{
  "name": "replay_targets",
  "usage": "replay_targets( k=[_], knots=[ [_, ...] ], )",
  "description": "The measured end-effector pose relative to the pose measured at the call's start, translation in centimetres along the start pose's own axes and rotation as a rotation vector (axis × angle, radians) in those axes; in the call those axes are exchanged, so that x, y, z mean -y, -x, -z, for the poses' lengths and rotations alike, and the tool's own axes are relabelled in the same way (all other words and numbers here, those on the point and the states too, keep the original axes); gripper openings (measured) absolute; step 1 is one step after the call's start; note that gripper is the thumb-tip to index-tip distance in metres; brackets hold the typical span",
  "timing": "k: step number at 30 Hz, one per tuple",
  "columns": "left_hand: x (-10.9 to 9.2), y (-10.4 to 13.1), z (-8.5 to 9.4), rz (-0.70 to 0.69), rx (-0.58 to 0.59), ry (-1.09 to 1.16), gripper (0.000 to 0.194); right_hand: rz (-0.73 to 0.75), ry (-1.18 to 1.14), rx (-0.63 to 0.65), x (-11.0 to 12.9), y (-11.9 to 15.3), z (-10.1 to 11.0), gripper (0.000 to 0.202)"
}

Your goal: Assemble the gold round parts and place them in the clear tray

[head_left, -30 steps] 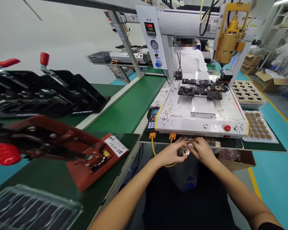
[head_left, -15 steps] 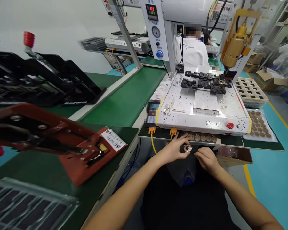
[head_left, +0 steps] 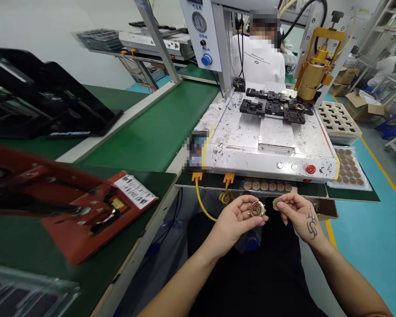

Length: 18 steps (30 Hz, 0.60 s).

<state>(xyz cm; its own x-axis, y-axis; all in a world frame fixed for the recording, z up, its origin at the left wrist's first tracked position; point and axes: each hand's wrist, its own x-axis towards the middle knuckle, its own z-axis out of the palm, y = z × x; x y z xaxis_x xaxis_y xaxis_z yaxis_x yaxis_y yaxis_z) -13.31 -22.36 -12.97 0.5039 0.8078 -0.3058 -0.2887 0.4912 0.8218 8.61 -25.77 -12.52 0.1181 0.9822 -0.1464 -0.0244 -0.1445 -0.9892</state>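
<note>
The left hand pinches a round metal case, rose-gold in tone, between thumb and curled fingers, its open ring facing up. The right hand, with a dark tattoo on its back, pinches a small tan piece between thumb and forefinger, just beside the case but apart from it. Both hands are in front of the near edge of the counter, above the person's lap. On that edge, just beyond the hands, a row of brown discs lies below the front of a white machine, which has a red button. Black fixtures sit on the machine's bed, with a gold-coloured cylinder above their right end. To the right, more brown discs lie on a clear sheet, near a beige tray. A red press stands well apart at the left. Farther back, a co-worker in a white shirt faces away.
</note>
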Motion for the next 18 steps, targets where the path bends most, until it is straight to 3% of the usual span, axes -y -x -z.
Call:
replay_targets(
  k=[8, 18],
  knots=[
    [-0.4, 1.9, -0.7, 0.023, -0.017, 0.124, 0.064, -0.014, -0.017, 0.041, -0.3, 0.6, 0.0, 0.037],
    [-0.6, 2.8, -0.6, -0.005, 0.040, 0.082, 0.054, -0.212, -0.163, 0.295, -0.7, 1.6, 1.7, 0.033]
  ],
)
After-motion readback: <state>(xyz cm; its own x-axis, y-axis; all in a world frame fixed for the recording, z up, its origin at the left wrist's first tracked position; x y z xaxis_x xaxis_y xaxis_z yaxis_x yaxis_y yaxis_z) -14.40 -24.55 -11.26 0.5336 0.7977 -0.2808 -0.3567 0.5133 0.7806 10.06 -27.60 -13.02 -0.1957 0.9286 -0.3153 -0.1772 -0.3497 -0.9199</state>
